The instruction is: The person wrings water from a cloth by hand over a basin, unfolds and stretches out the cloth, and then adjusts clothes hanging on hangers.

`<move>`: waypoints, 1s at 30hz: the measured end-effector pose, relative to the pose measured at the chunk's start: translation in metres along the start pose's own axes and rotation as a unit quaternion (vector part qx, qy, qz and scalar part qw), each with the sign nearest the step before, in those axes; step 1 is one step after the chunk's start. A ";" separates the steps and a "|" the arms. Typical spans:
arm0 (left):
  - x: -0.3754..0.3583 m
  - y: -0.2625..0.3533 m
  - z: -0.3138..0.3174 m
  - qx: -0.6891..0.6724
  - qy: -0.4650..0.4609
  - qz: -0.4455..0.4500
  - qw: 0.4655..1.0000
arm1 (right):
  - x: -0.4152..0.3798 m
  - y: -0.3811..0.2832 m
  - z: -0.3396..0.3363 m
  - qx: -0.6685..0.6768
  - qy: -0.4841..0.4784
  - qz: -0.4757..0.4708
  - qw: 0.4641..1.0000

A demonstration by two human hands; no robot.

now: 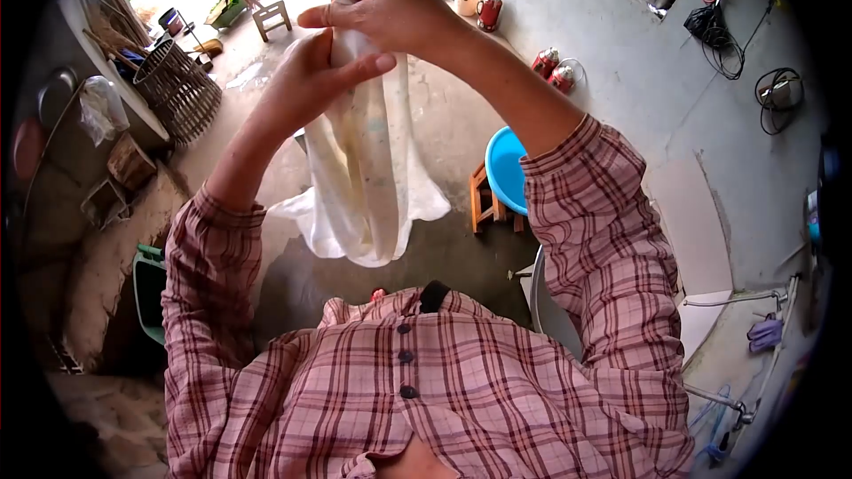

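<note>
A wet-looking white cloth (373,186) hangs down in long folds in front of my chest, its lower edge spread out. My left hand (311,84) is closed around the gathered upper part of the cloth, thumb pointing to the right. Just above it, my right hand (386,9) grips the top end, with its fingers curled and one fingertip pointing left. The two hands are close together. The very top of the cloth is hidden inside the fingers.
A blue basin (508,168) rests on a wooden stool (484,200) beyond my right forearm. Red thermoses (559,80) stand by the wall. To the left are a woven basket (177,93) and a green bin (149,293). A small chair (269,16) stands farther back.
</note>
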State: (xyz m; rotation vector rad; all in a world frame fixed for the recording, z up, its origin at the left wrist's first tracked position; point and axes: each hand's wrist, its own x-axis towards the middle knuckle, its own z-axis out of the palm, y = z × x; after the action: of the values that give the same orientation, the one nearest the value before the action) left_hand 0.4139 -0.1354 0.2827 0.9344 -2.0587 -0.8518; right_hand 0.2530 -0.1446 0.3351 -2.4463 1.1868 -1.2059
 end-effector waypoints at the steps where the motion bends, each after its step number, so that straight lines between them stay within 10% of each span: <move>1: 0.006 0.002 -0.003 0.013 -0.016 -0.038 0.999 | 0.003 0.005 0.000 -0.001 -0.022 0.014 1.000; 6: 0.003 0.014 -0.015 -0.074 0.023 -0.012 0.997 | -0.044 0.047 0.007 0.346 0.022 0.064 0.936; 8: 0.006 0.020 -0.028 -0.066 0.014 -0.048 0.997 | -0.075 0.045 0.004 0.425 -0.162 0.163 0.875; 16: -0.025 0.026 -0.070 -0.049 0.090 0.073 0.992 | -0.206 0.109 0.141 0.354 -0.249 0.309 0.847; 18: -0.012 0.002 -0.100 -0.179 0.271 0.075 0.943 | -0.239 0.131 0.161 0.241 -0.199 0.188 0.931; 20: -0.006 0.012 -0.112 -0.184 0.326 0.091 0.923 | -0.259 0.121 0.158 0.276 -0.187 0.333 0.882; 24: -0.005 0.008 -0.142 -0.210 0.301 0.050 0.929 | -0.308 0.126 0.189 0.398 -0.026 0.232 0.887; 26: -0.004 0.006 -0.144 -0.204 0.307 0.058 0.928 | -0.319 0.114 0.189 0.537 0.036 0.299 0.788; 30: -0.001 -0.003 -0.152 -0.188 0.329 0.064 0.923 | -0.339 0.097 0.177 0.464 0.076 0.284 0.836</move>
State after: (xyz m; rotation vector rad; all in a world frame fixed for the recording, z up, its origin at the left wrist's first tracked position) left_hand 0.5382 -0.1770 0.3606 0.7293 -1.3012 -0.7016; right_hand 0.2038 0.0018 -0.0282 -1.1987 0.9150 -1.3361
